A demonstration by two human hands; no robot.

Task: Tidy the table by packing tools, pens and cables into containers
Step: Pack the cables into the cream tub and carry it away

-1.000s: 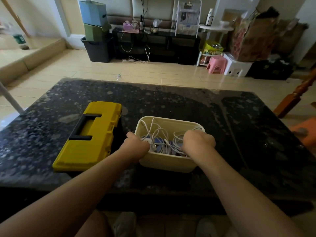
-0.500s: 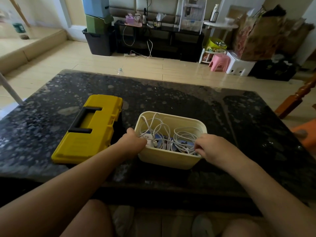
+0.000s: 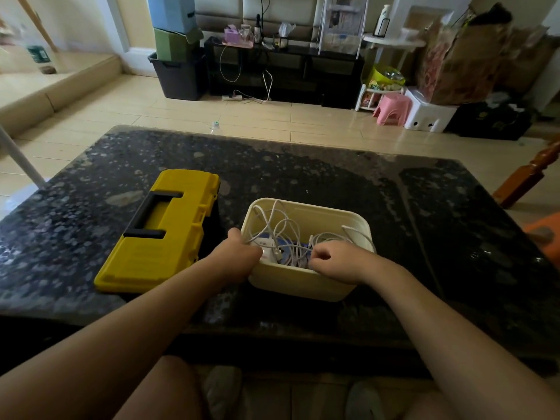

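A cream plastic tub [image 3: 325,213] stands on the black speckled table [image 3: 303,174], near its front edge. Tangled white cables [image 3: 280,227] and a white charger [image 3: 268,253] lie inside it, over something blue. My left hand [image 3: 239,253] grips the tub's left near rim, thumb up along the wall. My right hand [image 3: 336,260] lies over the near rim with its fingers curled into the cables, which it seems to pinch. A shut yellow toolbox [image 3: 178,237] with a black handle lies just left of the tub.
Beyond the table's far edge lies a tiled floor with a small object [image 3: 215,126] on it. Farther back stand a dark bin [image 3: 181,75], a black TV stand [image 3: 285,74], a pink stool [image 3: 392,109] and a white stool [image 3: 427,115]. A wooden chair post [image 3: 527,174] rises at right.
My right hand left the tub's near rim, went out to its right corner, then came back left into the cables. My left hand kept its grip on the rim.
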